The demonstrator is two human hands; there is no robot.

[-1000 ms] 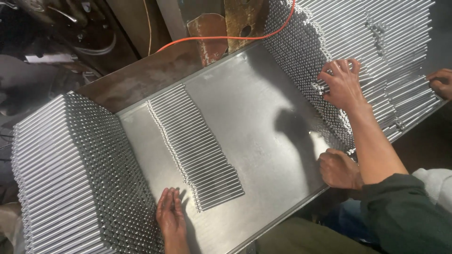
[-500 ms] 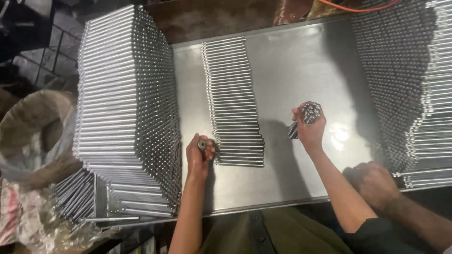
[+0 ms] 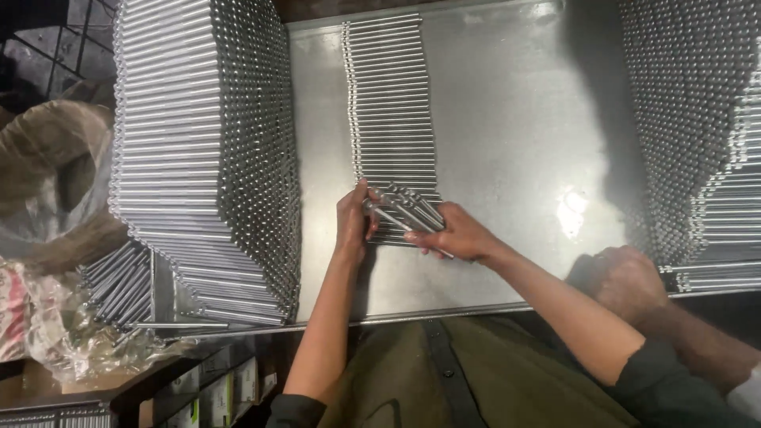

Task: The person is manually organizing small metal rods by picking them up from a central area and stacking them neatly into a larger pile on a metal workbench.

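A flat row of thin metal rods (image 3: 391, 103) lies side by side on the shiny metal table (image 3: 507, 135). At the row's near end, my right hand (image 3: 458, 235) grips a small bundle of metal rods (image 3: 411, 209) tilted across the row. My left hand (image 3: 354, 219) touches the bundle's left ends with its fingertips, next to the tall rod stack (image 3: 206, 150) on the left.
Another tall stack of rods (image 3: 697, 119) fills the right side. Another person's hand (image 3: 630, 277) rests on the table's front edge at the right. Loose rods (image 3: 119, 281) and a plastic bag (image 3: 47, 182) lie off the table to the left.
My right hand has come left with its bundle of rods to the near end of the row. My left hand now meets the bundle there.
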